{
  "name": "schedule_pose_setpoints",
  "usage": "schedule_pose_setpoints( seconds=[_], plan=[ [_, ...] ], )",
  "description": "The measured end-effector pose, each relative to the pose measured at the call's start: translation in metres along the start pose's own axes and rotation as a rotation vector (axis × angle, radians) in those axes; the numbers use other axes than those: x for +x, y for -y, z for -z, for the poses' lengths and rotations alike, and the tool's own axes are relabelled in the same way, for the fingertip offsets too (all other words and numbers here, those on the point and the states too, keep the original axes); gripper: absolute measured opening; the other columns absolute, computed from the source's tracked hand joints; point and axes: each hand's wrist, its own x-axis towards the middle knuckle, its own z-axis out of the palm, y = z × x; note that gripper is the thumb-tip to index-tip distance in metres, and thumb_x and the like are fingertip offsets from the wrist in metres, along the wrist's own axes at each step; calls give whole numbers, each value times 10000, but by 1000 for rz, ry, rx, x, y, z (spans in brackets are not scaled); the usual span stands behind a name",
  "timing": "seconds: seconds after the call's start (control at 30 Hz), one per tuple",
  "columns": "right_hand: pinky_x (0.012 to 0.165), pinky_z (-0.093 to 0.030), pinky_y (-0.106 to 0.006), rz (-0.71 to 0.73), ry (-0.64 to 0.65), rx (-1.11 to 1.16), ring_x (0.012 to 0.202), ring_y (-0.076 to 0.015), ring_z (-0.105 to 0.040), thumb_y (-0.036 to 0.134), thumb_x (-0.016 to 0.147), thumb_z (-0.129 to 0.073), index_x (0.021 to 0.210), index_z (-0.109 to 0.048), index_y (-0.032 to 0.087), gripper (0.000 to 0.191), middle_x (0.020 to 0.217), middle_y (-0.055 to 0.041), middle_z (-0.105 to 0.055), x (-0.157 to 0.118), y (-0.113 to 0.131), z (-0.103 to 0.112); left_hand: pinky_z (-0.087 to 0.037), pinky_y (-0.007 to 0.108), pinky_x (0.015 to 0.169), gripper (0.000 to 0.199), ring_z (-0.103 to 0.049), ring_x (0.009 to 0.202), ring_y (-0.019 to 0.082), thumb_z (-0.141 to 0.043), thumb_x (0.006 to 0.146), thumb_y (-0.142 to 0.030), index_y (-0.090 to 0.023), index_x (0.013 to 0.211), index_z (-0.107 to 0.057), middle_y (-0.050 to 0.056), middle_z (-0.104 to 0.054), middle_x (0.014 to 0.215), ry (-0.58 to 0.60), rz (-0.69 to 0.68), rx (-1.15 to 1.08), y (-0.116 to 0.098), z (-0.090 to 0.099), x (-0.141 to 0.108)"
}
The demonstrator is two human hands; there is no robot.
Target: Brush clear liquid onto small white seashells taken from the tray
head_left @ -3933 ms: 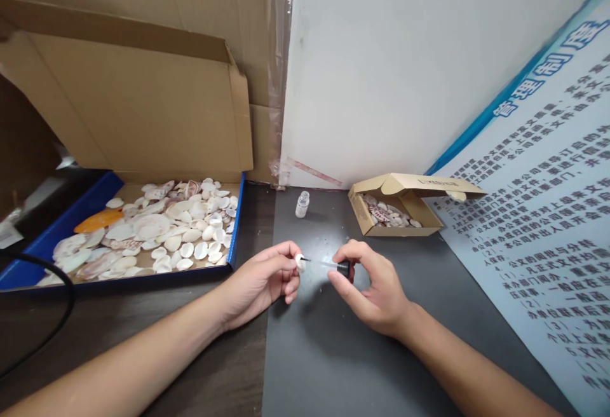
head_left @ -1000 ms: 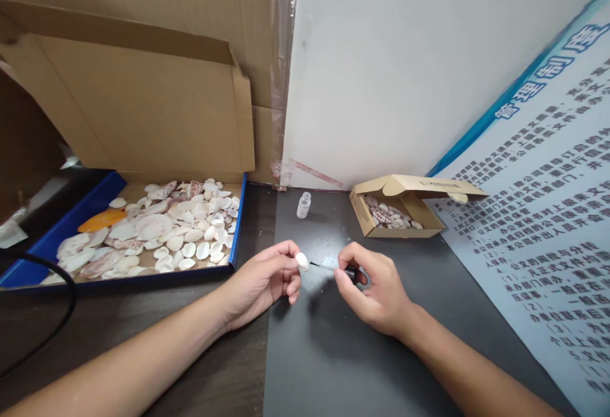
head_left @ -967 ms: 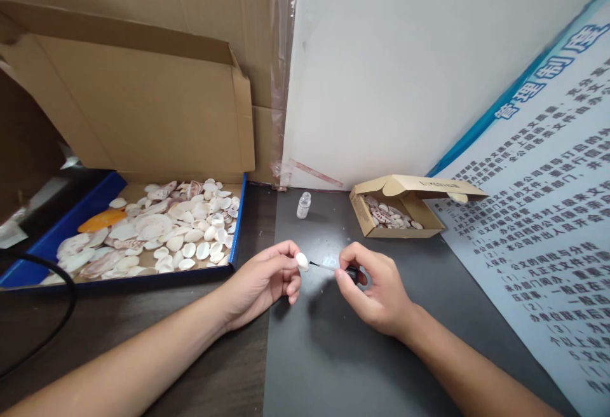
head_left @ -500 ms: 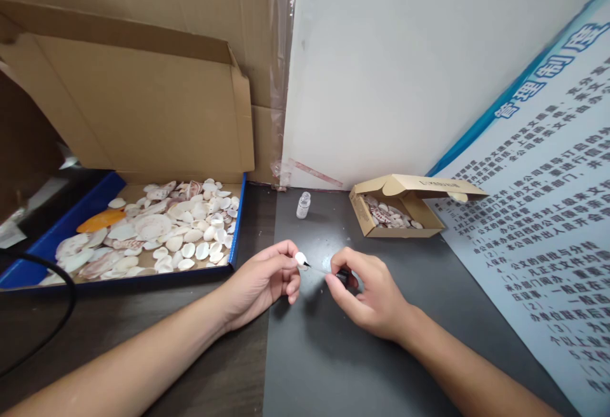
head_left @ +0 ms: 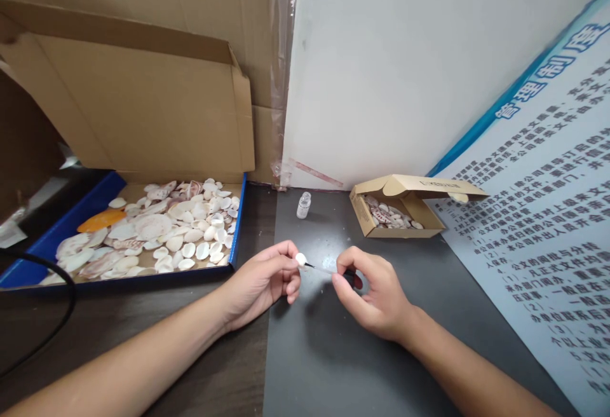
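Between the thumb and fingertips of my left hand [head_left: 272, 272] is a small white seashell [head_left: 300, 259]. My right hand [head_left: 375, 290] pinches a thin applicator brush [head_left: 320, 269] with a pale stem and dark tip. That tip meets the shell's right edge, or lies very close to it. A black and red end, likely the brush's cap, shows partly behind my right fingers. Beyond both hands, a small clear glass bottle [head_left: 304, 206] stands upright without a cap on the dark grey mat [head_left: 314, 366].
At the left, a blue-sided cardboard box [head_left: 232, 232] with its lid raised holds many shells [head_left: 152, 226] and an orange one [head_left: 101, 220]. A smaller carton [head_left: 405, 232] with shells sits at the back right. A black cable [head_left: 71, 296] curves at far left. A printed poster [head_left: 534, 169] borders the right.
My right hand has shifted slightly right with the brush, whose dark tip has moved along the shell's edge. The left hand and shell stay nearly still.
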Motion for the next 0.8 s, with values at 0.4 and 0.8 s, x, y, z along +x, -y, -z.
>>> schedule_pose_setpoints(
  seconds=[0.4,0.8],
  plan=[
    [505,-359,-218,23,42,-13,484,-102,-425,163,839,-544,754,-485,215,116,601,54,-476,1,1,0,-412,216,516,109,-462,520,82,-623,831,-146,-158,769,-534,-22,-503,646,2,-3,12,1,0,0],
    [484,-332,-219,-13,45,-28,468,-99,-392,172,848,-538,745,-466,219,133,583,61,-434,-1,0,-1,-400,216,515,120,-445,520,73,-655,811,-153,-152,763,-545,-18,-519,677,4,-7,-1,-1,-1,1]
  ],
)
